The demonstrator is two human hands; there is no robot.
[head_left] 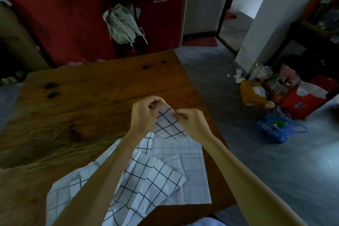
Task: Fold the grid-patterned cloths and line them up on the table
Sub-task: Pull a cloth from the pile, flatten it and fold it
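Observation:
A white cloth with a black grid is lifted above the wooden table. My left hand and my right hand both pinch its upper edge, close together, and the cloth hangs down between them. Below them a heap of several more grid-patterned cloths lies crumpled on the table's near part. One cloth with a fainter grid lies flat at the right, close to the table's right edge. My forearms hide parts of the heap.
The table's right edge drops to a grey floor. Bags, a box and litter lie on the floor at the right. A light bag hangs on the red wall behind the table.

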